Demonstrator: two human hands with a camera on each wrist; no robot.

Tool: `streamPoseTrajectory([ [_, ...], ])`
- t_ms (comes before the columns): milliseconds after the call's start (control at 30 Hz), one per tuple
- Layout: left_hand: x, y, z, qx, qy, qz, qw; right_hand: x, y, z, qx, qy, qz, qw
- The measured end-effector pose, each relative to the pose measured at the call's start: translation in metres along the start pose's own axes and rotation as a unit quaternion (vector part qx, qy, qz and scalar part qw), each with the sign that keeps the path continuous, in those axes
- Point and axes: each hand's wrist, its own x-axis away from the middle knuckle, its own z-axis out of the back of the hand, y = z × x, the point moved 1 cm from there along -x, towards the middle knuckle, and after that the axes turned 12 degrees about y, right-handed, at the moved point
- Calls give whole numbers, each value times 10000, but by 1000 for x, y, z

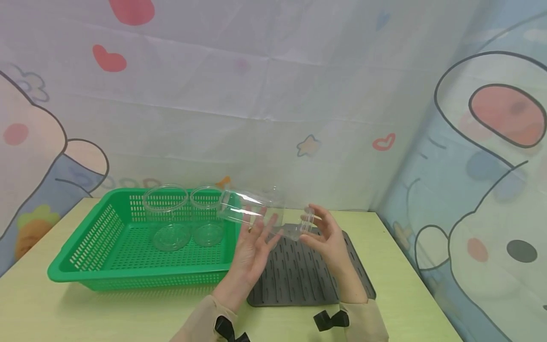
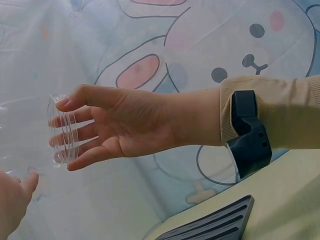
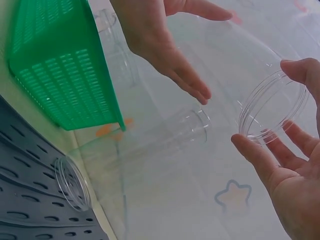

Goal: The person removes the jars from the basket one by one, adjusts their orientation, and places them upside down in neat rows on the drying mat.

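Note:
A tall clear cylindrical vessel (image 1: pixel 245 205) is held tilted, almost level, above the table. My right hand (image 1: pixel 328 240) grips its ringed end, with the thumb on one side and fingers round the other; this also shows in the left wrist view, where the right hand (image 2: pixel 132 117) is in the middle. Below the vessel's side, my left hand (image 1: pixel 249 251) has its fingers stretched out. In the right wrist view the left hand (image 3: pixel 155 42) is flat beside the clear wall. Whether the ringed end is base or rim, I cannot tell.
A green plastic basket (image 1: pixel 145 274) stands at left, holding two clear vessels (image 1: pixel 171 237). Under the hands lies a dark ridged mat (image 1: pixel 295 285), with another clear vessel (image 3: pixel 72 185) standing on it. A printed cloth (image 1: pixel 265 95) hangs behind the pale table (image 1: pixel 406 285).

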Motion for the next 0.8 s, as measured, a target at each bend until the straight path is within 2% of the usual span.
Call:
streamPoseTrajectory([
  [267,-1,-4,-3,5,149,-67,9999,-1,5,5,-115,-70,-49,9999],
  [400,-1,-5,-5,-65,113,-101,9999,-1,3,8,-108,-112,-112,9998],
  [600,-1,-5,-9,-315,3,-218,9993,-3,1,15,80,-196,-388,9990],
  [800,-2,-5,-17,-611,37,-432,9972,-5,7,24,113,-275,-344,9990],
])
